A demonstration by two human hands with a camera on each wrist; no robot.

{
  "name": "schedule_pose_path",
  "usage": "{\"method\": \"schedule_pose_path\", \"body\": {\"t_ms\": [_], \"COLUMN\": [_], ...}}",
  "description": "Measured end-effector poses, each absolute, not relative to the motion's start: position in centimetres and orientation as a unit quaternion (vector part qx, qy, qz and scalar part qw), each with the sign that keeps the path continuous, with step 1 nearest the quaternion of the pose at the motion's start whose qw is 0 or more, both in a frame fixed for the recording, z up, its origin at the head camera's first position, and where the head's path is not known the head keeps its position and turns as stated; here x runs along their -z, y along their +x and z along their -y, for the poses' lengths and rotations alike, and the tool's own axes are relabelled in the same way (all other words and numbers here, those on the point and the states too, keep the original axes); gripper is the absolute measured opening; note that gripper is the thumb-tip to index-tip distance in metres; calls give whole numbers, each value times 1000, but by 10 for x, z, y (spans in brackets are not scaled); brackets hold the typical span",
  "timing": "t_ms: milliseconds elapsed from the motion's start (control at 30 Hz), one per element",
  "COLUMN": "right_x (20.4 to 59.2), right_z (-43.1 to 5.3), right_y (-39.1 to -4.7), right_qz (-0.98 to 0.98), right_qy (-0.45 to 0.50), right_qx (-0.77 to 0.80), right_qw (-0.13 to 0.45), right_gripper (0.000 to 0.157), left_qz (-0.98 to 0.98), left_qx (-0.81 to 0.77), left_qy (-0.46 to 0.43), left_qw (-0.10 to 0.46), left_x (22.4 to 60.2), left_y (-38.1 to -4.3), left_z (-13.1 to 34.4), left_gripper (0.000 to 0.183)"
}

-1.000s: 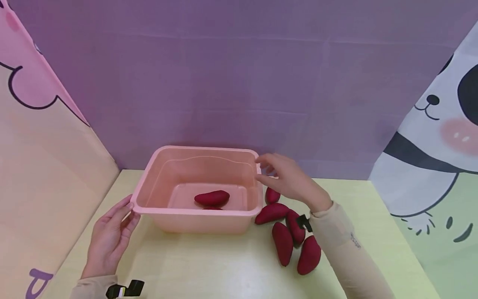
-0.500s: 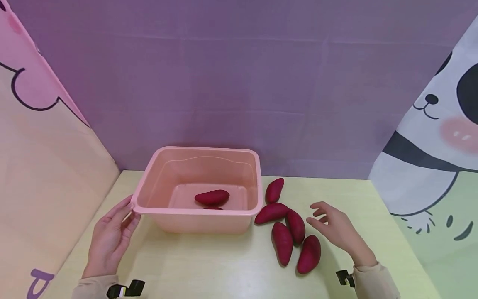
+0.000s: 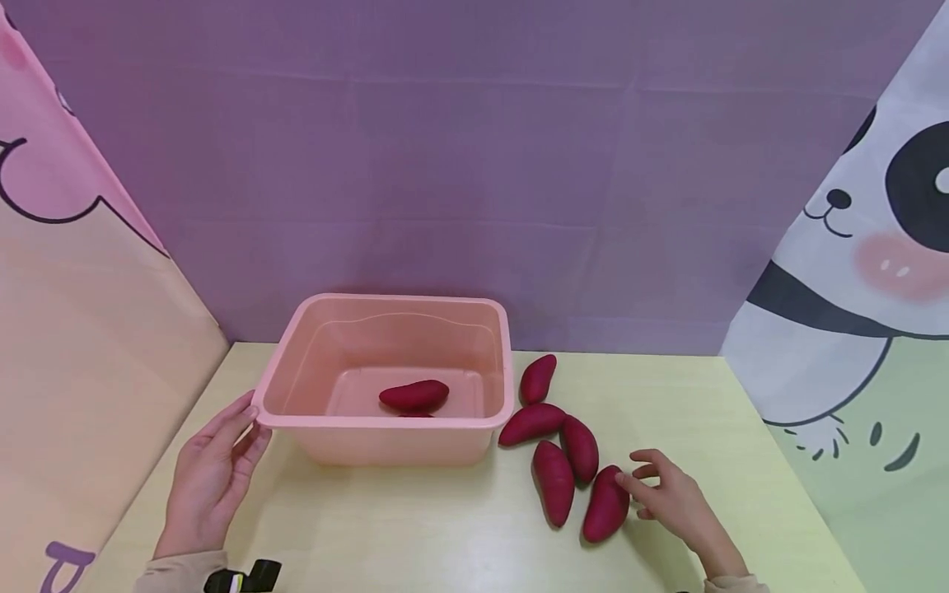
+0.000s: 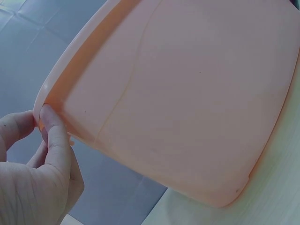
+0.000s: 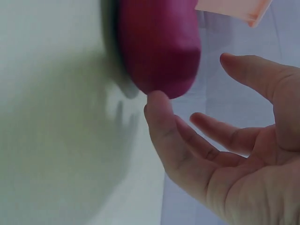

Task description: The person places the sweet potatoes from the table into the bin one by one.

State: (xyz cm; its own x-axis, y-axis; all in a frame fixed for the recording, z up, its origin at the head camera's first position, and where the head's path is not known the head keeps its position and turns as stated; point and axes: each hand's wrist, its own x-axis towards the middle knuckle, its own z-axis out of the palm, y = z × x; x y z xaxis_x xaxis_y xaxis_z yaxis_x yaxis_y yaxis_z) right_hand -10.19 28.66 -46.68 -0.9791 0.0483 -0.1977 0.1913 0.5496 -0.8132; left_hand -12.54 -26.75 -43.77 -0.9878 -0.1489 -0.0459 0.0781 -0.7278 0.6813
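Observation:
My left hand (image 3: 211, 478) pinches the left front corner of a pink plastic basin (image 3: 393, 445) by its rim. In the left wrist view, thumb and fingers sit on either side of the basin's (image 4: 187, 93) lip. One dark red sweet potato (image 3: 415, 396) lies inside; a second barely shows behind the front rim. On the right, my right hand (image 3: 670, 498) is spread beside the nearest sweet potato (image 3: 606, 506), holding nothing. The right wrist view has one fingertip right at that sweet potato's (image 5: 161, 51) end, while the thumb stands apart.
Several other sweet potatoes, including a long one (image 3: 553, 484) and the farthest one (image 3: 538, 379), lie between basin and right hand on the pale table (image 3: 385, 535). A purple cloth wall (image 3: 474, 165) rises behind; printed cloths flank both sides.
My right hand has drawn back from the basin's right rim, then come down to the nearest sweet potato. The left hand keeps its pinch on the rim. The head view has shifted slightly.

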Motion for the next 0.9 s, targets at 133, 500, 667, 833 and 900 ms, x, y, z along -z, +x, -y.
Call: {"method": "schedule_pose_path", "body": {"t_ms": [133,500,667,833,900], "right_x": [474,489,488,491,494], "right_z": [-285,-275,-273,-274,-275], "right_y": [-100,-99,-100,-101,-102], "right_qz": [-862,-840,-838,-832,-830], "right_qy": [87,108,104,103,105], "right_qx": [493,525,528,538,541], "right_qw": [81,86,86,88,89], "right_gripper": [56,60,60,59,58], "left_qz": [369,365,368,366,365], "left_qx": [926,928,927,928,928], "left_qy": [41,34,33,31,34], "left_qw": [62,66,66,64,61], "left_x": [438,438,437,437,437], "left_y": [-125,-123,-123,-124,-124], "left_z": [267,267,266,267,267], "left_gripper": [28,28,27,28,28]}}
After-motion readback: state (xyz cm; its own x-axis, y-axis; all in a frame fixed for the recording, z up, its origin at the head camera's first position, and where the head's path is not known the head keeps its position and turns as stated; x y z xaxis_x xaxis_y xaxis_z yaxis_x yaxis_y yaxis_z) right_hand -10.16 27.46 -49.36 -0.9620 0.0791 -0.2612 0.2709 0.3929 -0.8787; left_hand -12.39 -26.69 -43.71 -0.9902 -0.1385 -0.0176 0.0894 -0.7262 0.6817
